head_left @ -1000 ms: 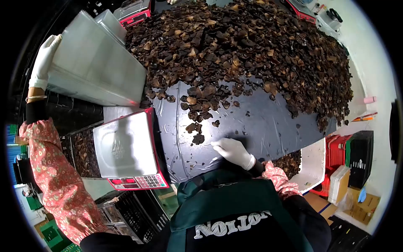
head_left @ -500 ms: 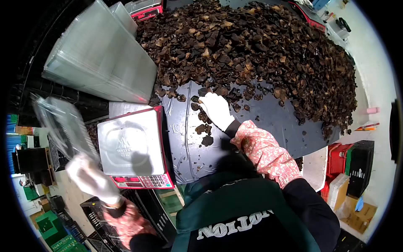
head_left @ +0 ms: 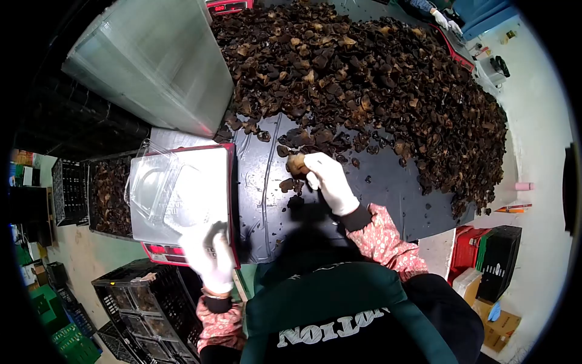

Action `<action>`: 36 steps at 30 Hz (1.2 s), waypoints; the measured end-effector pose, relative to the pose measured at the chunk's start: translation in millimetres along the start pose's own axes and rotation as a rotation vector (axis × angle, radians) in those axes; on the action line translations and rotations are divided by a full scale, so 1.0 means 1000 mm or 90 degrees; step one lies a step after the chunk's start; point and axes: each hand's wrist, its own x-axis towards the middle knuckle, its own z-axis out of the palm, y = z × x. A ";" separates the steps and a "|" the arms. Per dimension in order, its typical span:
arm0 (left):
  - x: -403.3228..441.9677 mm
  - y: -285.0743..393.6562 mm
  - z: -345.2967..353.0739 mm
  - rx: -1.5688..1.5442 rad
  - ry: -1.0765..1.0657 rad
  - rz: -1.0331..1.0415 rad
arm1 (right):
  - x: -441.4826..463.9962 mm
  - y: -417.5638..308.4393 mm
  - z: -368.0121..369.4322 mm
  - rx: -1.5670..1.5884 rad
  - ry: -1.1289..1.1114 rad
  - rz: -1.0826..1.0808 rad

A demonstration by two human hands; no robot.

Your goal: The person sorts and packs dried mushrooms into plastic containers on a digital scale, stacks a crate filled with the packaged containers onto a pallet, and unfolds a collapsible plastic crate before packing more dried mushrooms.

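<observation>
My right hand (head_left: 331, 182), in a white glove, pinches a brown piece of wood ear mushroom (head_left: 296, 164) just above the dark table covering. Several loose pieces lie beneath and beside it, at the front of a large mushroom heap (head_left: 370, 79). My left hand (head_left: 209, 258), also gloved and slightly blurred, is at the near edge of a clear plastic tray (head_left: 159, 191), its fingers seemingly closed on that edge. The tray is over the metal pan of a red digital scale (head_left: 215, 164). My left hand covers part of the scale's keypad.
A tall stack of clear plastic trays (head_left: 157, 67) stands behind the scale. Black crates (head_left: 151, 303) are at lower left, and another crate holds mushrooms (head_left: 111, 194). Across the table, another person's gloved hands (head_left: 447, 20) are near a second red scale (head_left: 451, 48).
My left hand has brought the clear tray from the left side over the scale. My right hand has drawn slightly back toward me, now with a mushroom piece visible in its fingers.
</observation>
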 end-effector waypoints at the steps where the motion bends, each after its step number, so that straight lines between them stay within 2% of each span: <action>1: 0.000 0.013 0.015 -0.123 -0.038 -0.060 | -0.007 -0.005 0.010 -0.005 -0.027 -0.003; 2: -0.006 0.028 0.042 -0.359 -0.104 -0.311 | -0.017 -0.011 0.020 -0.004 -0.046 -0.028; 3: 0.000 0.043 0.063 -0.513 -0.167 -0.430 | -0.021 -0.011 0.028 -0.018 -0.052 -0.008; 4: 0.004 0.049 0.079 -0.570 -0.246 -0.488 | -0.025 -0.009 0.035 -0.033 -0.058 0.011; 5: -0.009 0.045 0.103 -0.863 -0.200 -0.614 | -0.032 -0.006 0.041 -0.050 -0.088 -0.022; 6: -0.004 0.042 0.109 -0.967 -0.183 -0.659 | -0.039 -0.003 0.047 -0.066 -0.116 -0.055; 7: 0.000 0.038 0.115 -1.068 -0.162 -0.709 | -0.034 -0.003 0.044 -0.327 -0.145 -0.287; 8: 0.000 0.036 0.117 -1.065 -0.140 -0.702 | -0.027 -0.005 0.040 -0.591 -0.169 -0.518; 9: -0.001 0.034 0.118 -1.062 -0.117 -0.696 | -0.016 -0.010 0.038 -0.513 -0.188 -0.584; 10: -0.006 0.026 0.121 -1.018 -0.125 -0.685 | -0.002 -0.015 0.036 -0.431 -0.209 -0.649; 11: -0.012 0.017 0.123 -1.010 -0.107 -0.675 | 0.018 -0.004 0.021 -0.686 -0.130 -0.668; 13: -0.014 0.016 0.120 -0.940 -0.122 -0.660 | 0.051 -0.009 0.011 -0.701 -0.049 -0.483; 14: -0.015 0.017 0.118 -0.896 -0.140 -0.657 | 0.072 0.001 0.004 -0.757 0.020 -0.504; 16: -0.021 0.012 0.119 -0.848 -0.166 -0.637 | 0.100 0.013 -0.003 -0.959 0.014 -0.492; 18: -0.024 0.012 0.123 -0.802 -0.191 -0.615 | 0.103 0.024 -0.007 -1.000 -0.098 -0.393; 20: -0.026 0.018 0.131 -0.638 -0.149 -0.606 | 0.092 0.032 -0.013 -0.990 -0.088 -0.474; 21: -0.035 0.012 0.144 -0.626 -0.148 -0.575 | 0.083 0.033 -0.018 -0.930 -0.083 -0.486; 22: -0.036 0.011 0.150 -0.524 -0.185 -0.547 | 0.078 0.035 -0.027 -0.892 -0.103 -0.482; 24: -0.034 0.014 0.164 -0.332 -0.137 -0.333 | 0.055 0.037 -0.046 -0.795 -0.058 -0.538; 26: -0.028 0.018 0.170 -0.243 -0.183 -0.274 | 0.029 0.032 -0.065 -0.795 -0.040 -0.488; 28: -0.017 0.026 0.174 -0.143 -0.311 -0.312 | 0.010 0.035 -0.087 -0.790 -0.030 -0.458; 29: -0.015 0.028 0.179 -0.068 -0.326 -0.256 | 0.003 0.039 -0.097 -0.782 -0.017 -0.447; 32: -0.008 0.038 0.185 0.027 -0.420 -0.230 | -0.015 0.035 -0.116 -0.689 0.055 -0.376; 36: -0.013 0.041 0.192 0.047 -0.379 -0.196 | -0.019 0.008 -0.128 -0.594 0.091 -0.238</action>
